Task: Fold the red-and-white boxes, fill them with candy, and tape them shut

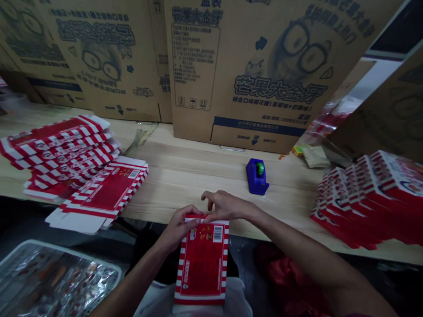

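A red-and-white striped carton (202, 267) stands over my lap at the table's front edge, its printed panel with the barcode facing me. My left hand (181, 227) grips its upper left corner, thumb across the top end. At the same end is my right hand (225, 206), its thumb at the top edge and its fingers bent above; their tips are partly hidden. Beyond my hands, a blue tape dispenser (257, 179) with a green core sits on the wooden table (182, 171).
Flat cartons (107, 188) lie at left beside a fanned stack of cartons (61, 150). Filled-out cartons (375, 200) are piled at right. Large cardboard boxes (194, 89) wall the back. Low at left is a white crate (101, 264) of clear wrapped packets; red bags (290, 276) lie below right.
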The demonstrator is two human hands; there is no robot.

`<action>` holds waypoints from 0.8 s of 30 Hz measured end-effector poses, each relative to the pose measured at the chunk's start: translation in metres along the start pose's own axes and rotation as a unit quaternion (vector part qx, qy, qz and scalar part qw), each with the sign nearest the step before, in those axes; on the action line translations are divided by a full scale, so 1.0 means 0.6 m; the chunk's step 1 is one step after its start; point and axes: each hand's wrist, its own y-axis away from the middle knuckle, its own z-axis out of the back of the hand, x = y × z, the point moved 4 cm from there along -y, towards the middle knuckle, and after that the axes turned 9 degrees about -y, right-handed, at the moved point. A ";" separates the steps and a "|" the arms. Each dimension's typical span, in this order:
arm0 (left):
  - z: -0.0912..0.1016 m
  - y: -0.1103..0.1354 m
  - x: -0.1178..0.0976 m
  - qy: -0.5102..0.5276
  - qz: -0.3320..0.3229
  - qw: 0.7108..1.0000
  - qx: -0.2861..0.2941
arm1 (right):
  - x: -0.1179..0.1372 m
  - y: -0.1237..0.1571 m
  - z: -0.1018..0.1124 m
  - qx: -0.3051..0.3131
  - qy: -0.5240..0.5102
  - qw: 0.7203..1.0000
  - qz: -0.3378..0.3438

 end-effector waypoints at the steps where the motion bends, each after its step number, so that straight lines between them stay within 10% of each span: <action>1: 0.000 0.002 -0.004 -0.012 -0.003 1.000 0.002 | -0.005 0.004 -0.001 0.004 -0.047 0.999 -0.011; 10: 0.016 0.028 -0.092 -0.269 -0.115 0.956 0.033 | -0.042 0.023 -0.046 0.094 -0.523 0.834 -0.147; 18: 0.044 0.048 -0.173 -0.374 -0.100 0.918 0.089 | -0.027 0.028 -0.046 0.009 -0.586 0.801 -0.120; 21: 0.122 0.057 -0.209 -0.299 -0.089 0.950 -0.017 | -0.061 0.027 -0.022 -0.118 -0.630 0.764 -0.076; 24: 0.261 0.089 -0.258 -0.183 -0.111 0.942 -0.260 | -0.117 0.030 -0.004 -0.218 -0.658 0.716 -0.087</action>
